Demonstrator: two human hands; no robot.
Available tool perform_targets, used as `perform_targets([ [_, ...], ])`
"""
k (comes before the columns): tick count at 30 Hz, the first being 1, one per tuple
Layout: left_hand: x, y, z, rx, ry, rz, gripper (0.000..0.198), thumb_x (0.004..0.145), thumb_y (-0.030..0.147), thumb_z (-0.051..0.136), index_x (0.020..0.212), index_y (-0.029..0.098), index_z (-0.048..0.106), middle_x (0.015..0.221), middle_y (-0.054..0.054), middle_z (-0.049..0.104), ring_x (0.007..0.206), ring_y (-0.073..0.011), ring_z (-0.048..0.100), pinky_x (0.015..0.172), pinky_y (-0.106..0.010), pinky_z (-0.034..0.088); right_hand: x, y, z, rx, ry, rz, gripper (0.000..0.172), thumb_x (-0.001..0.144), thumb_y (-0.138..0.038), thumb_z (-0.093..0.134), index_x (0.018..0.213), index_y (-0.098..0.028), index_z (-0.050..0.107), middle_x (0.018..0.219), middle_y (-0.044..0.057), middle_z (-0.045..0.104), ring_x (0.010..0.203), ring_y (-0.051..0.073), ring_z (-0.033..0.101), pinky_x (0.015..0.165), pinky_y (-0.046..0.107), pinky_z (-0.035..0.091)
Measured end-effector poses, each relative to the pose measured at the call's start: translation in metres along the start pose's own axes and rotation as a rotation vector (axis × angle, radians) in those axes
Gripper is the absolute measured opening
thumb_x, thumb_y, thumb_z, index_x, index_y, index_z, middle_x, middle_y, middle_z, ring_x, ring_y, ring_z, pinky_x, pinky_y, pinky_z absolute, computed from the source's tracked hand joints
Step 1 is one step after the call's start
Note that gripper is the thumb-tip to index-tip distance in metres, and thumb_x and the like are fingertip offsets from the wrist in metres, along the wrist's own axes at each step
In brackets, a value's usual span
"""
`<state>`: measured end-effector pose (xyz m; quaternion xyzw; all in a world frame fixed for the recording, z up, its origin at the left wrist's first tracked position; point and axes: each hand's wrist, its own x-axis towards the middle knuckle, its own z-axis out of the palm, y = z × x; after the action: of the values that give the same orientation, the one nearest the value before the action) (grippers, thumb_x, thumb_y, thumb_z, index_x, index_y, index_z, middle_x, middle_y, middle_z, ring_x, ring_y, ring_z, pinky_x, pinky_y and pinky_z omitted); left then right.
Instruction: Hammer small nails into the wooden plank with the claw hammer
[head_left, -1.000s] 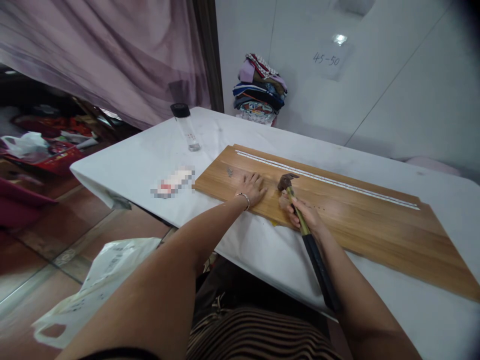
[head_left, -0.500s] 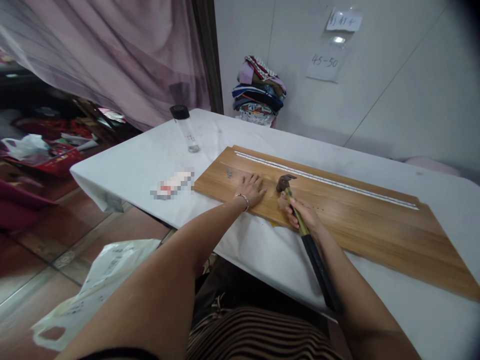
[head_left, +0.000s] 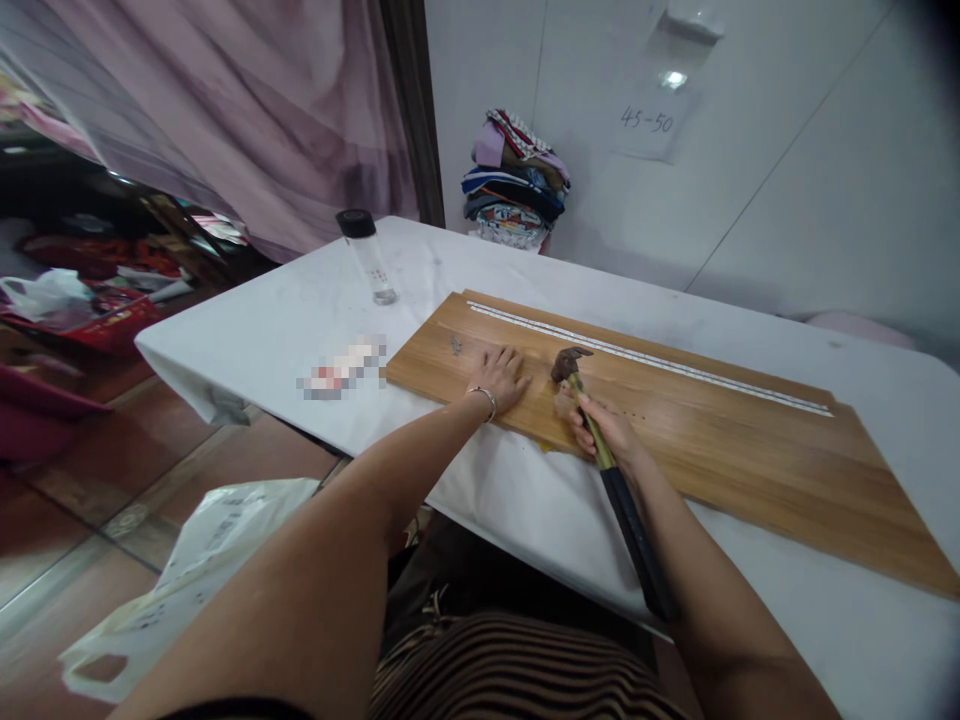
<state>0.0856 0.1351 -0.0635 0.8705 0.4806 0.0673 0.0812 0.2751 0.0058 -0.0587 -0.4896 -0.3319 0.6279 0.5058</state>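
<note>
My left hand (head_left: 501, 378) lies flat on a long wooden board (head_left: 720, 450), fingers spread, with a bracelet at the wrist. My right hand (head_left: 604, 425) is wrapped around a claw hammer (head_left: 628, 525) high on its shaft, near the head. The dark hammer head is at or just above the board, to the right of my left hand; whether it touches I cannot tell. A small cluster of grey metal pieces, perhaps nails (head_left: 456, 345), lies on the board beyond my left hand. Several small dark dots mark the wood just right of my right hand.
Two pale measuring strips (head_left: 645, 358) run along the board's far edge. The board rests on a white-covered table (head_left: 247, 320). A clear bottle (head_left: 371, 260) with a black lid stands at the back left, near a blurred-out item (head_left: 345, 368). Folded clothes (head_left: 514, 180) are stacked behind the table.
Both hands and the hammer keep nearly the same place on the board. The view has shifted very slightly.
</note>
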Motion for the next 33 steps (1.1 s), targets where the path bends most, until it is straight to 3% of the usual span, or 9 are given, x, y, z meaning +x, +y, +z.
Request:
perform_targets([
  [11, 0.0014, -0.0013, 0.0019, 0.016, -0.011, -0.002, 0.054, 0.109, 0.046, 0.041, 0.155, 0.021, 0.056, 0.172, -0.012, 0.046, 0.161, -0.0296, 0.036, 0.132, -0.051, 0.027, -0.0004, -0.0002, 0.0011, -0.002, -0.01, -0.032, 0.058, 0.074, -0.06, 0.087, 0.114, -0.024, 0.064, 0.064, -0.01, 0.055, 0.036, 0.006, 0.038, 0.03, 0.019, 0.03],
  [18, 0.0005, -0.0006, 0.0011, 0.033, -0.008, 0.004, 0.055, 0.11, 0.046, 0.041, 0.155, 0.019, 0.056, 0.172, -0.012, 0.046, 0.161, -0.0299, 0.037, 0.131, -0.052, 0.027, 0.0005, 0.0012, -0.0011, 0.005, -0.029, -0.022, 0.051, 0.08, -0.055, 0.083, 0.115, -0.024, 0.063, 0.064, -0.009, 0.056, 0.036, 0.007, 0.039, 0.03, 0.02, 0.03],
  [26, 0.0, 0.0, 0.0008, 0.03, -0.003, -0.006, 0.054, 0.11, 0.046, 0.043, 0.155, 0.021, 0.057, 0.172, -0.011, 0.046, 0.16, -0.029, 0.038, 0.131, -0.051, 0.029, 0.001, 0.0014, 0.0, 0.002, -0.022, -0.03, 0.057, 0.076, -0.059, 0.085, 0.114, -0.023, 0.062, 0.064, -0.01, 0.055, 0.036, 0.007, 0.039, 0.031, 0.02, 0.029],
  [33, -0.0001, 0.0, 0.0007, 0.018, -0.008, -0.003, 0.053, 0.11, 0.045, 0.043, 0.156, 0.023, 0.056, 0.172, -0.011, 0.046, 0.161, -0.0294, 0.036, 0.131, -0.052, 0.028, -0.0025, -0.0001, 0.0016, -0.002, -0.006, -0.013, 0.053, 0.08, -0.057, 0.082, 0.117, -0.025, 0.062, 0.065, -0.009, 0.055, 0.037, 0.007, 0.038, 0.031, 0.02, 0.027],
])
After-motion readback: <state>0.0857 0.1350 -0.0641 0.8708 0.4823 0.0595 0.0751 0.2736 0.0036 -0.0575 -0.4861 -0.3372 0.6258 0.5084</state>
